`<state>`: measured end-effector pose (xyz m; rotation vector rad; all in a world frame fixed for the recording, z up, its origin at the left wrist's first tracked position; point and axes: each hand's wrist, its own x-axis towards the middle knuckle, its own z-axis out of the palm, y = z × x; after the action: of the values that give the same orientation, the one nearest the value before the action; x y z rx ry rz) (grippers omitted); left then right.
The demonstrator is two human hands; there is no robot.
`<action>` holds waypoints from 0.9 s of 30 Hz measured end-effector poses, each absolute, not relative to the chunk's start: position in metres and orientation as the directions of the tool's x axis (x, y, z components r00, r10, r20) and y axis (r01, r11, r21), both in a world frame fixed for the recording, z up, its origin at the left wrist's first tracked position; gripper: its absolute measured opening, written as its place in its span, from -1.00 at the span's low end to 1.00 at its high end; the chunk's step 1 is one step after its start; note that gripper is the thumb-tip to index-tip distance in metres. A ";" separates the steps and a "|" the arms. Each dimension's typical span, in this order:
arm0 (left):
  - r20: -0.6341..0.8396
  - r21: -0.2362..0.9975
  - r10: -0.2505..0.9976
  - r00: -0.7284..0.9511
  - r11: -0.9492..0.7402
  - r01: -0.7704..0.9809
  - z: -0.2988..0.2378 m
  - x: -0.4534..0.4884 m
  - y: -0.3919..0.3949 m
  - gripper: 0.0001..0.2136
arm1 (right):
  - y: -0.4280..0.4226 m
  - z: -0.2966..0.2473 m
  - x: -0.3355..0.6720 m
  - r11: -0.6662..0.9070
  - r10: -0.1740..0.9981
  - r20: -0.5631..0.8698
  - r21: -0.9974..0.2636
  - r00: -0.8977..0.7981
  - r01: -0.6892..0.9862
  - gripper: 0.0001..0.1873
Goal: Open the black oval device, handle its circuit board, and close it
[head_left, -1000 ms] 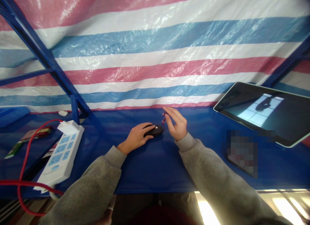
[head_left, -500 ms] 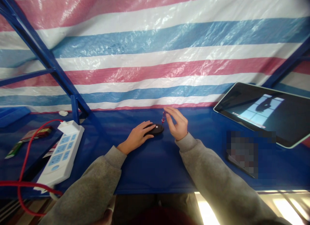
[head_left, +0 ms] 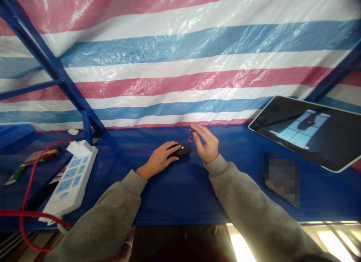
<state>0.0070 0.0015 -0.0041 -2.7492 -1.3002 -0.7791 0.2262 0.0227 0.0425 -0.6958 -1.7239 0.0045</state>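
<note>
Hardly anything has moved since a second ago beyond a slight shift of the right hand (head_left: 209,145), while small bright marks have come up on the flat-screen display (head_left: 335,141). Striped tarpaulin (head_left: 180,58) hangs along the far side of the blue table (head_left: 175,198). On the right, the display lies at a slant; on the left is a white power strip (head_left: 75,181), with a red cable (head_left: 32,213) looping past it. Between them lies a black computer mouse (head_left: 184,151): the left hand (head_left: 160,160) clasps its left end, fingers slightly apart on top, thumb against the near edge. Smallest is the screwdriver (head_left: 190,139), its handle pinched between the right thumb and fingertips, its shaft slanting down to the mouse's right end, just beyond the left fingertips.
</note>
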 end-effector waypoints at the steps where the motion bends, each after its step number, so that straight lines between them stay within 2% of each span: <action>1: 0.433 0.204 0.726 0.534 -0.656 0.727 -0.004 0.007 0.002 -0.56 | 0.023 0.042 0.226 0.821 0.441 0.892 -0.358 -0.097 0.444 -0.71; 12: 0.441 0.224 0.727 0.527 -0.657 0.719 -0.006 0.005 0.003 -0.55 | 0.020 0.043 0.225 0.809 0.463 0.885 -0.395 -0.057 0.436 -0.76; 24: 0.426 0.216 0.728 0.537 -0.658 0.721 -0.007 0.005 0.003 -0.55 | 0.021 0.042 0.225 0.821 0.432 0.899 -0.362 -0.065 0.441 -0.70; 27: 0.421 0.213 0.732 0.535 -0.653 0.727 -0.007 0.005 0.003 -0.54 | 0.020 0.043 0.224 0.817 0.446 0.893 -0.382 -0.052 0.432 -0.74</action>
<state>0.0045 0.0030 -0.0070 -2.7630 -1.3131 -0.7659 0.2244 0.0198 0.0427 -0.6967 -1.6692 0.0127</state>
